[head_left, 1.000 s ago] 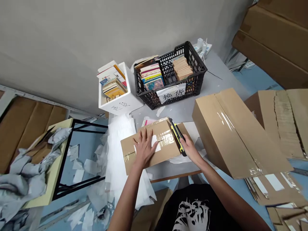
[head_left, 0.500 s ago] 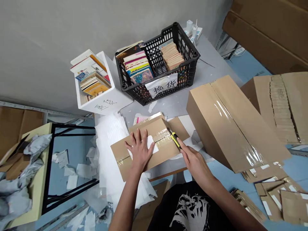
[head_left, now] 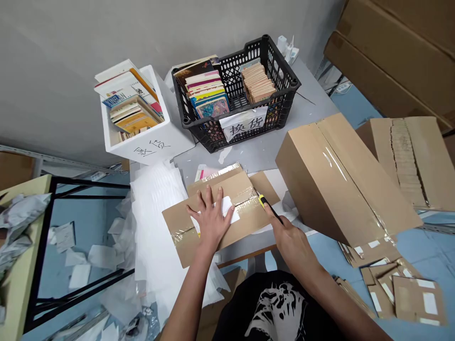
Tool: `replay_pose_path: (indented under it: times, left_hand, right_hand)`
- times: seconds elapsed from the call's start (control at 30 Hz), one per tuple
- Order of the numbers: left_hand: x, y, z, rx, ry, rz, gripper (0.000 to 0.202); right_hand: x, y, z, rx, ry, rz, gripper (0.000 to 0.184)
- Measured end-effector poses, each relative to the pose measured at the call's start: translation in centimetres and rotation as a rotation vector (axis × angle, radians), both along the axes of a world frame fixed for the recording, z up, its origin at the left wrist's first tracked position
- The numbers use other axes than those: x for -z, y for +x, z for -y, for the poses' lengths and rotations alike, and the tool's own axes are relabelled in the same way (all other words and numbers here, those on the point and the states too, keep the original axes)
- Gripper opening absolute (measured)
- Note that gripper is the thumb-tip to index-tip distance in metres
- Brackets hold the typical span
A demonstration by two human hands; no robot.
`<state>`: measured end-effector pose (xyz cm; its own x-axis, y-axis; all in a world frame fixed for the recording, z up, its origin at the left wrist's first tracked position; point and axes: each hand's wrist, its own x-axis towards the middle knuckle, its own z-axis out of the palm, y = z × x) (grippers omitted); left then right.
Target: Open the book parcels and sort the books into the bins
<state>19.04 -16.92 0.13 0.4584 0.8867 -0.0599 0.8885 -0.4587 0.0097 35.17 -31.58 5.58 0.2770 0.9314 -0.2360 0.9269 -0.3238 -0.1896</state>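
In the head view, the left hand point(head_left: 212, 220) lies with fingers spread, flat on the carton point(head_left: 236, 231) by the tabletop's point(head_left: 307, 105) front edge, while the right hand's point(head_left: 290, 239) fingers grasp the cutter point(head_left: 270, 208), its tip at the carton's taped right end, and the crate point(head_left: 284, 113) stands toward the back edge.

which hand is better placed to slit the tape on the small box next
Right, most likely: the right hand holds the yellow cutter, its tip near the taped end of the cardboard box, while the left hand lies spread on top.
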Motion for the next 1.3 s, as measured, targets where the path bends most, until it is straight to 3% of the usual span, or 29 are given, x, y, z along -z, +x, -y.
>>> replay_pose_path:
  times: [0.47,0.9,1.1,1.2,1.3]
  left_hand:
    - [0.2,-0.1,0.1,0.006,-0.026,0.017,0.063]
    - [0.3,-0.1,0.1,0.005,-0.046,0.099,0.063]
    - [0.2,-0.1,0.3,-0.006,-0.043,0.104,0.062]
    - [0.0,-0.1,0.2,-0.004,-0.045,0.118,0.062]
    - [-0.3,0.0,0.3,0.014,-0.042,0.132,0.063]
  right_hand:
    - [0.6,-1.4,2.1,-0.033,0.0,0.16,0.091]
    - [-0.4,-2.3,4.8,-0.047,0.054,0.153,0.107]
    - [-1.0,-1.8,6.9,-0.051,0.077,0.092,0.094]
    - [-0.8,-0.3,7.3,0.05,0.167,-0.02,0.071]
    - [-0.5,1.6,5.5,0.19,0.219,-0.116,0.056]
